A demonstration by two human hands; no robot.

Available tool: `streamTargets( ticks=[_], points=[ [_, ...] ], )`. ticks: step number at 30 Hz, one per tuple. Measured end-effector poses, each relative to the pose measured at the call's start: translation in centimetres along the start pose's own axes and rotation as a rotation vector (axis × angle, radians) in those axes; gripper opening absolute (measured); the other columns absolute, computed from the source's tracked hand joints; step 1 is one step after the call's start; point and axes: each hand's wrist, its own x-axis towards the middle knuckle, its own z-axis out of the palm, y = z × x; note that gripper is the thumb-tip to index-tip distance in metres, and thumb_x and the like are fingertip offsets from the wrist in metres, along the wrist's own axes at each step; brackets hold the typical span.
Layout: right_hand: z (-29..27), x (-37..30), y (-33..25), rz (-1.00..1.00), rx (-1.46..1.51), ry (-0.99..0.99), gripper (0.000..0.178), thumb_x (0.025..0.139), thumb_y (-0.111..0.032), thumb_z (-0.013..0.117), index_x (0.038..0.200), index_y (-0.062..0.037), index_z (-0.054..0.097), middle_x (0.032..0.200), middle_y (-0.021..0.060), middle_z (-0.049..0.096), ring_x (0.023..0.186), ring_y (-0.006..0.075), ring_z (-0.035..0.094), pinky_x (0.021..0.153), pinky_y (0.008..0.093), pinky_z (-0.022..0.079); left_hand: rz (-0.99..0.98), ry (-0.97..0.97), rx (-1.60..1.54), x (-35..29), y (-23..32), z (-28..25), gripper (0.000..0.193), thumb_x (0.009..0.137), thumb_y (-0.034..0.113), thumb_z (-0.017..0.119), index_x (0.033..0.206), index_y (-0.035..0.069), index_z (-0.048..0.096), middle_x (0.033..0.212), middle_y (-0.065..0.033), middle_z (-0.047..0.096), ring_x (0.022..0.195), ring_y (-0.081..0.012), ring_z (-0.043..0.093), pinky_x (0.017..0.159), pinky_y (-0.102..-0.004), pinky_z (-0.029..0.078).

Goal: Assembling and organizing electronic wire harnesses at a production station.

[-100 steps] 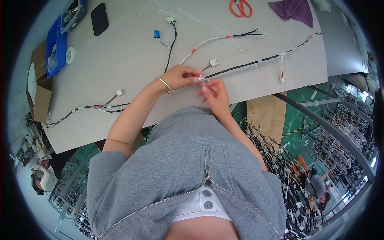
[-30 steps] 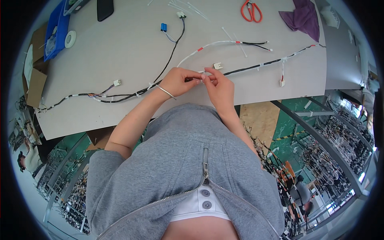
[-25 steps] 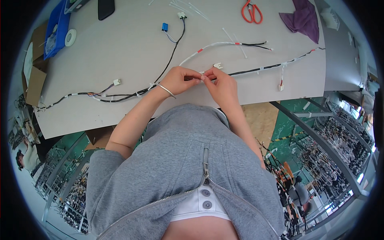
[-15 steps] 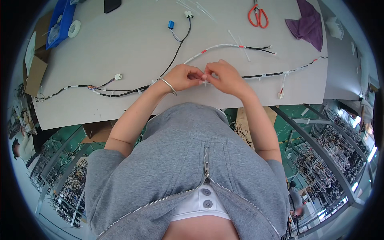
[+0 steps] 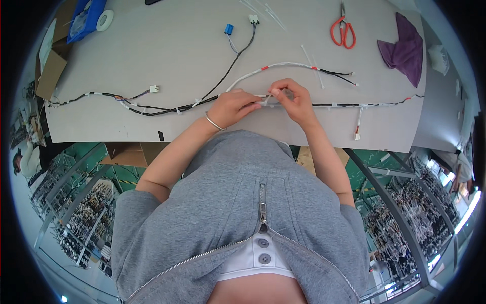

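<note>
A long wire harness [image 5: 341, 105], wrapped in black and white with small white tabs along it, lies across the table in front of me. My left hand [image 5: 235, 107] is closed on its middle, thumb and fingers pinching the bundle. Just right of it, my right hand [image 5: 293, 101] pinches a thin white strip [image 5: 268, 98] at the bundle; it looks like a cable tie, partly hidden by the fingers. A white-sleeved branch with red bands [image 5: 288, 64] and a black branch ending in a blue connector [image 5: 229, 29] and a white connector [image 5: 253, 19] reach away from me.
Loose white cable ties [image 5: 273, 15] lie at the far side, near red-handled scissors [image 5: 343, 33] and a purple cloth [image 5: 405, 50]. At far left are a blue bin [image 5: 87, 20], a white tape roll [image 5: 105, 20] and a cardboard box [image 5: 52, 76]. Metal frames [image 5: 392, 197] stand below the table edge.
The hands, fingertips together before, have parted a little, the right one now up and right of the left with the white strip. The whole view has shifted slightly.
</note>
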Motion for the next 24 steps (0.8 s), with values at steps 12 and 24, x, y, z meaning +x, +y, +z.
streamTargets(
  ticks=[12, 24],
  points=[
    [2.3, 1.0, -0.3, 0.117, -0.495, 0.140, 0.009, 0.092, -0.016, 0.070, 0.099, -0.0105, 0.067, 0.086, 0.0066, 0.069, 0.069, 0.0192, 0.065, 0.065, 0.0320, 0.052, 0.231, 0.210, 0.252, -0.5, 0.9, 1.5, 0.024, 0.081, 0.011, 0.076, 0.105, 0.008, 0.073, 0.094, -0.0045, 0.072, 0.078, -0.0222, 0.066, 0.066, -0.0338, 0.054],
    [0.2, 0.8, -1.3, -0.004, -0.084, -0.114, 0.008, 0.097, -0.008, 0.065, 0.096, -0.0009, 0.064, 0.085, 0.0035, 0.068, 0.082, 0.0112, 0.068, 0.075, 0.0258, 0.054, 0.062, 0.042, 0.255, 0.0, 0.5, 0.6, 0.022, 0.082, 0.014, 0.076, 0.103, 0.012, 0.071, 0.091, -0.0035, 0.067, 0.089, -0.0223, 0.065, 0.070, -0.0356, 0.054]
  ],
)
